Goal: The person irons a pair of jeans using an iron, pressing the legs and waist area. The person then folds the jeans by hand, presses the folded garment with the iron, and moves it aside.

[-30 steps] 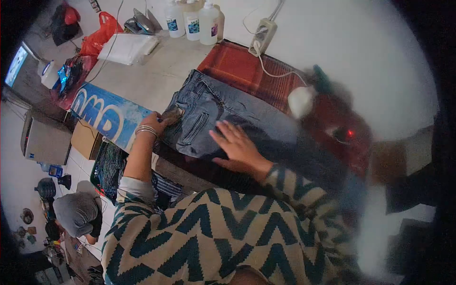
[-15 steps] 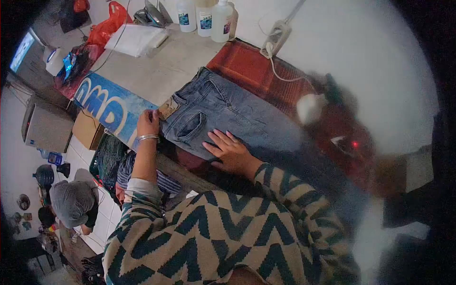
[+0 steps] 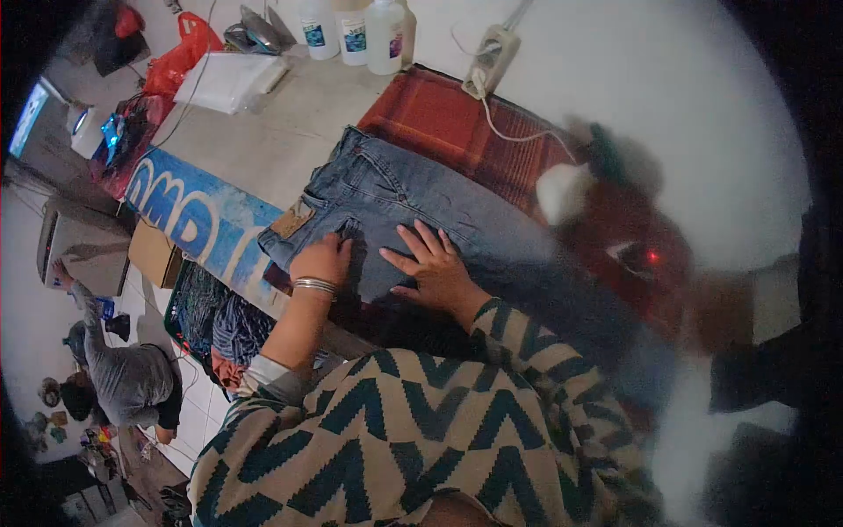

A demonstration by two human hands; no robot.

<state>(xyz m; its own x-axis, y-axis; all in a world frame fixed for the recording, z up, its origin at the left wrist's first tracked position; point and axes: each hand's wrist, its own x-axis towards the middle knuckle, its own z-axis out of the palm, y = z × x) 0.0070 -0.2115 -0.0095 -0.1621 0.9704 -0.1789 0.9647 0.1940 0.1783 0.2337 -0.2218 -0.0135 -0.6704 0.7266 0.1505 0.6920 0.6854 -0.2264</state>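
Note:
A pair of grey-blue jeans (image 3: 439,189) lies along the table, its waistband with a tan patch (image 3: 292,220) toward the left. My left hand (image 3: 318,262), with bracelets at the wrist, is closed with its fingers bent into the cloth by the back pocket. Its fingertips are partly hidden there, and they seem to grip the fabric. Flat on the jeans lies my right hand (image 3: 430,272), fingers spread and holding nothing. The legs run right into a hazy, blurred area.
Under the jeans is a red patterned cloth (image 3: 421,110). Bottles (image 3: 351,39), a plastic stack (image 3: 230,81) and a power strip (image 3: 492,61) stand beyond. A red light (image 3: 652,257) glows at right. Below left are a clothes basket (image 3: 211,307) and another person (image 3: 132,378).
My left hand has moved right from the waistband to the pocket area, and the waistband now folds up. My right hand stays nearly in place. The other person now reaches out an arm.

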